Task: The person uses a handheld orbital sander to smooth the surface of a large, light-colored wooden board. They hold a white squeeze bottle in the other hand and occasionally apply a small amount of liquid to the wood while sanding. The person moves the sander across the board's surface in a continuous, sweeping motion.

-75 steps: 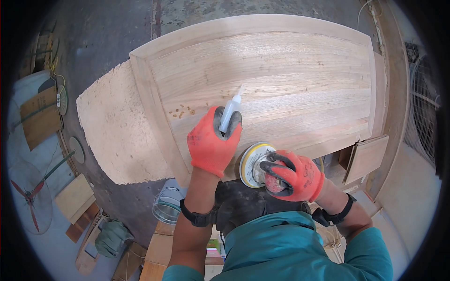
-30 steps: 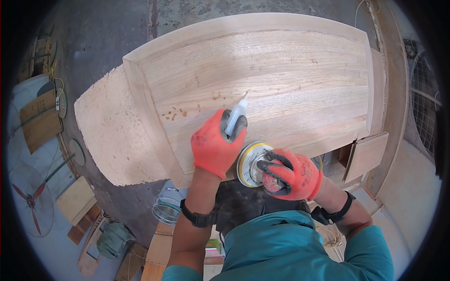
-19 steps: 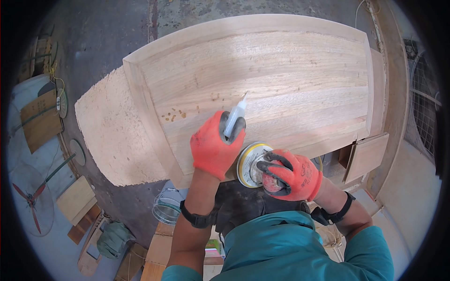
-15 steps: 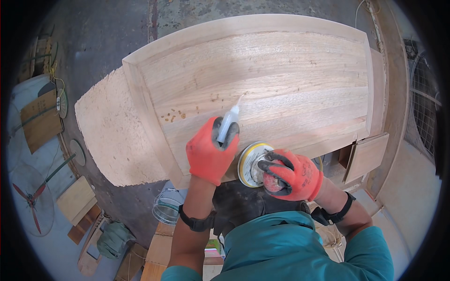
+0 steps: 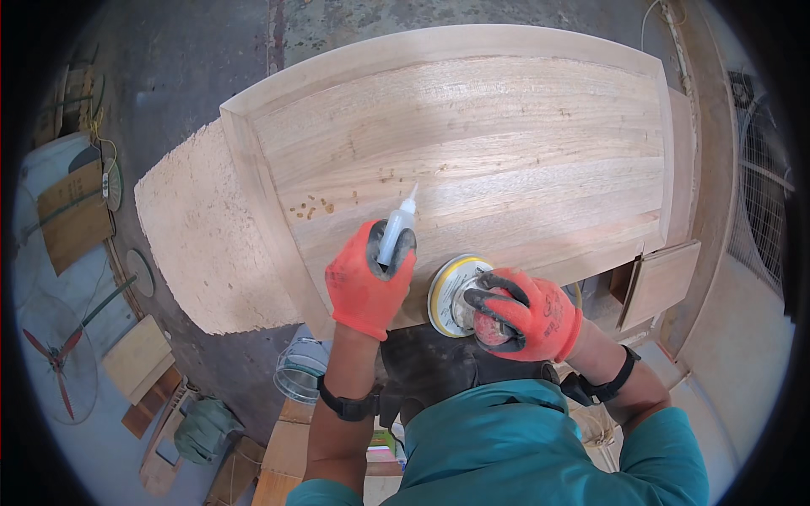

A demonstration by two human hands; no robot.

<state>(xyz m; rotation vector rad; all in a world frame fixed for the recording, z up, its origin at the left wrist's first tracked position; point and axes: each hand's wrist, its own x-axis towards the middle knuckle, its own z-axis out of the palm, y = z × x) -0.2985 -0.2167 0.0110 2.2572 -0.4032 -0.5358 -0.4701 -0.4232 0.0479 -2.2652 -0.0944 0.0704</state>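
Both hands wear red work gloves with black fingers. My left hand (image 5: 371,274) is closed around a small translucent squeeze bottle (image 5: 396,232), its thin nozzle pointing up and away over a pale wooden panel (image 5: 472,143). The panel has a raised frame and several brown specks on its left part. At the panel's near edge, my right hand (image 5: 527,314) grips a round orbital sander (image 5: 456,295) by its body. The sander is tilted on its side, so its white pad with a yellow rim faces left. The fingertips under the sander are hidden.
A rough pale board (image 5: 215,236) sticks out left of the panel. Below it stands a clear plastic bucket (image 5: 299,371). Wooden pieces (image 5: 662,282) lie at the near right. A fan with red blades (image 5: 57,363) and some boards (image 5: 137,358) are at far left.
My left hand has drawn the bottle a little left, so its nozzle tip sits further left over the panel. My right hand and the sander look unmoved.
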